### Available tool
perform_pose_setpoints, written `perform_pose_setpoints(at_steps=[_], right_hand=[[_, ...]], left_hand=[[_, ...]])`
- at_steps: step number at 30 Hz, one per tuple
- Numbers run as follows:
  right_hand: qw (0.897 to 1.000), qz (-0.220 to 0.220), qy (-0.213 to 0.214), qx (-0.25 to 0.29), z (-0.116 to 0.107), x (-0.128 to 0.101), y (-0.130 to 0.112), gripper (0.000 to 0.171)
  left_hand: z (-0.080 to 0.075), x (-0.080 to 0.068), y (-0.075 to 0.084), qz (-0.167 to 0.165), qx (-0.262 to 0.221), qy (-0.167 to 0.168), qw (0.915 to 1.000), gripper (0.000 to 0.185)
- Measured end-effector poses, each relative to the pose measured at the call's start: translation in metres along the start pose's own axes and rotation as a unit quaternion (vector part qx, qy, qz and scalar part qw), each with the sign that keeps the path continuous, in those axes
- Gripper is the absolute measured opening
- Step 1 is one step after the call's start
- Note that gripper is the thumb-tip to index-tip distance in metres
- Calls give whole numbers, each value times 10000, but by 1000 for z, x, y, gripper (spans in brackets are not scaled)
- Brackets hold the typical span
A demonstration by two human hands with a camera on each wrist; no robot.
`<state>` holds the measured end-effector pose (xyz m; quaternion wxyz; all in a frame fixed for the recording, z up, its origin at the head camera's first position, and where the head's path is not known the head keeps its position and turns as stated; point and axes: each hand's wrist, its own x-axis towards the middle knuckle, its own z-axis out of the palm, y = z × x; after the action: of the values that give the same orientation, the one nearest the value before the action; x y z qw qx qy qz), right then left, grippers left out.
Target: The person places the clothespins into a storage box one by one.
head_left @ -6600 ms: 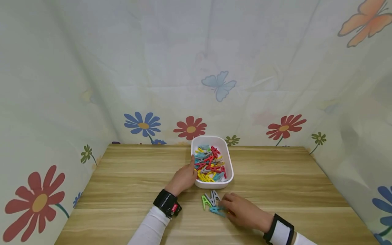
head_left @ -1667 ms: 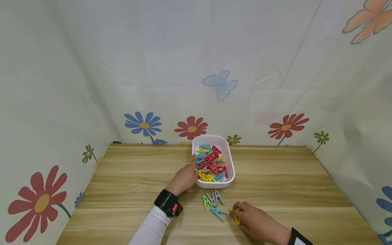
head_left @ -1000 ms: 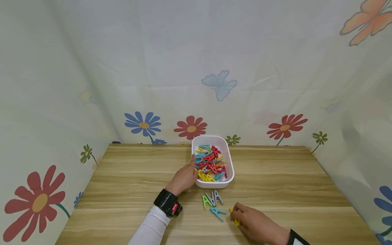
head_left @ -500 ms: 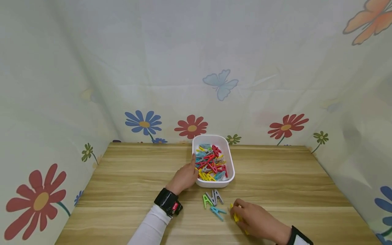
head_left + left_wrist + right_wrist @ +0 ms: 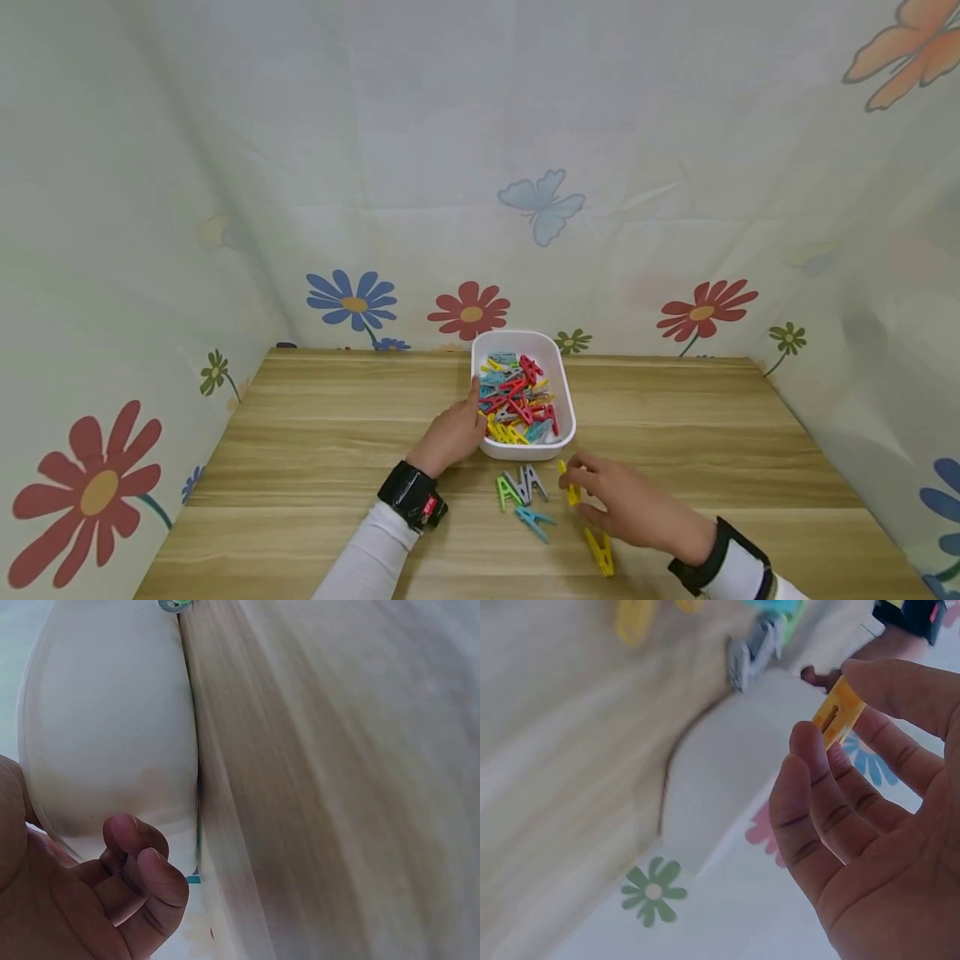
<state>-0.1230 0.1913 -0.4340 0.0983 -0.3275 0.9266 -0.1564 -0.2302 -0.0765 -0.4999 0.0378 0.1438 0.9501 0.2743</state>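
Observation:
A white plastic tub (image 5: 521, 452) stands on the wooden table, with red, yellow, blue and grey clothespins (image 5: 517, 408) heaped inside. At its left side my left hand (image 5: 448, 437) holds the wall, thumb at the rim and fingers curled against the outside (image 5: 105, 720). My right hand (image 5: 626, 504) pinches a yellow clothespin (image 5: 838, 712) between thumb and fingertips, near the tub's front right corner. Below that hand lies a second yellow clothespin (image 5: 600, 552). A blue clothespin (image 5: 535, 522), a green one (image 5: 507, 493) and two grey ones (image 5: 534, 482) lie in front of the tub.
Wooden tabletop (image 5: 337, 425) spreads to both sides of the tub. A flower-printed cloth (image 5: 420, 167) rises behind the table and along both sides. Each wrist wears a black strap (image 5: 408, 493).
My right hand has moved forward toward the tub with one yellow clothespin, and the other yellow one now lies on the table. My left hand keeps its place on the tub.

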Motion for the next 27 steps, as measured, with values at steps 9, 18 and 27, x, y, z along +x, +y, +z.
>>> perform_pose_setpoints(at_steps=[9,18,27], right_hand=[[9905,-382,1222,-495,-36,30,8,32],[9849,-638,1542,-451,-58,62,13,36],[9823,-612,1738,-342,-61,102,19,30]], left_hand=[[-2,-2,3,-58,16,-30,10000,69],[0,-2,4,-94,-108,-111,9998,69],[1,0,1,-119,-105,-51,9999,71]])
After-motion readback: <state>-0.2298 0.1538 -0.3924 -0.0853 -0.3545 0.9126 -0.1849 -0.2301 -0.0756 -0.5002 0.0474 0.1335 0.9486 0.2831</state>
